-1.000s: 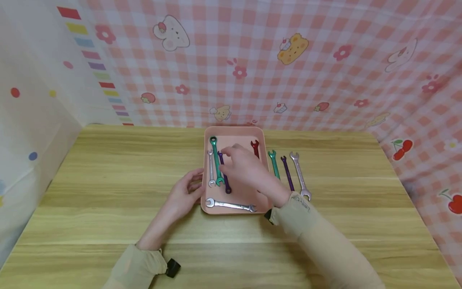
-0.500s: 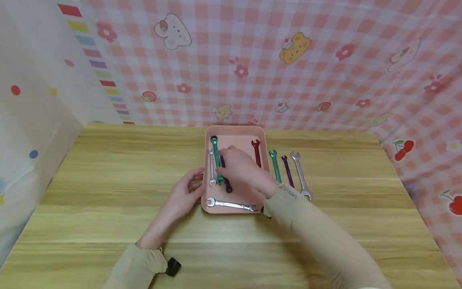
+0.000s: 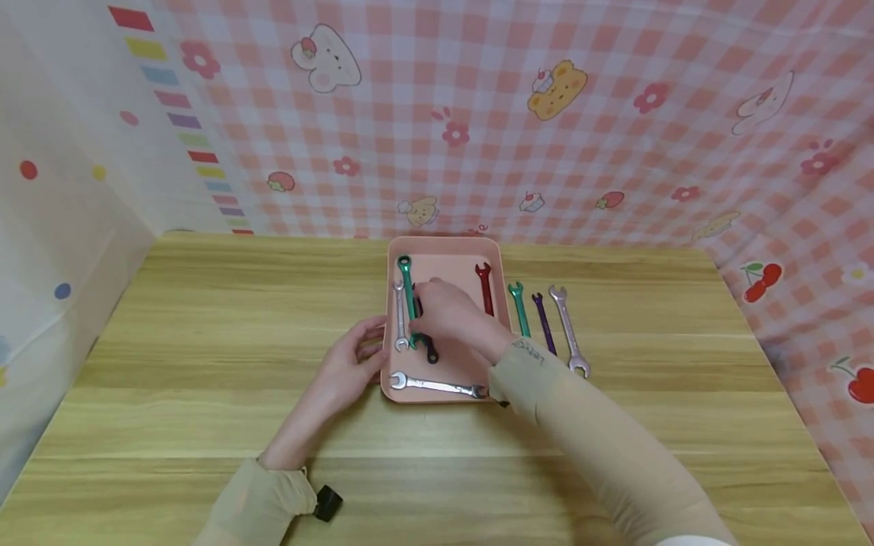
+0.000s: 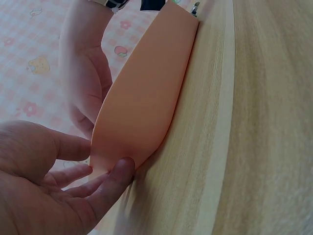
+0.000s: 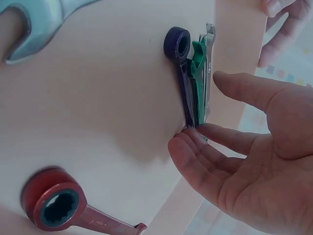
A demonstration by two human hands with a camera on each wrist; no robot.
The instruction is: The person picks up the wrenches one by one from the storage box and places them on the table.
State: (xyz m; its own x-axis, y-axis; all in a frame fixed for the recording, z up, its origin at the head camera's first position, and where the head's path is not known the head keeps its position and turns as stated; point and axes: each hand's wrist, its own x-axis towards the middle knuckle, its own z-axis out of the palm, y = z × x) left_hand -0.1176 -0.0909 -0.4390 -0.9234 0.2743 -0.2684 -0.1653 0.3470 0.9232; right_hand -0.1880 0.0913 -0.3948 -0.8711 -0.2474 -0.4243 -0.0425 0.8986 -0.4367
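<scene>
A pink tray (image 3: 444, 246) carries several wrenches. My right hand (image 3: 452, 312) is inside it, fingertips at the purple wrench (image 5: 185, 90), with the thumb held apart in the right wrist view. Left of that wrench lie a long green wrench (image 3: 407, 284) and a small silver wrench (image 3: 400, 315), close side by side. Along the tray's right side is a red wrench (image 3: 484, 287), partly hidden by my right arm. A larger silver wrench (image 3: 437, 387) lies across the front. My left hand (image 4: 58, 181) rests its extended fingers and thumb against the tray's left wall.
Right of the tray, a green wrench (image 3: 519, 307), a purple wrench (image 3: 544, 322) and a silver wrench (image 3: 568, 330) lie in a row on the wooden table (image 3: 239, 318). A pink checked cloth (image 3: 437, 91) hangs behind the table.
My right hand has come down and slightly left onto the purple wrench, covering more of it, and its arm uncovers more of the red wrench. The left hand stays at the tray.
</scene>
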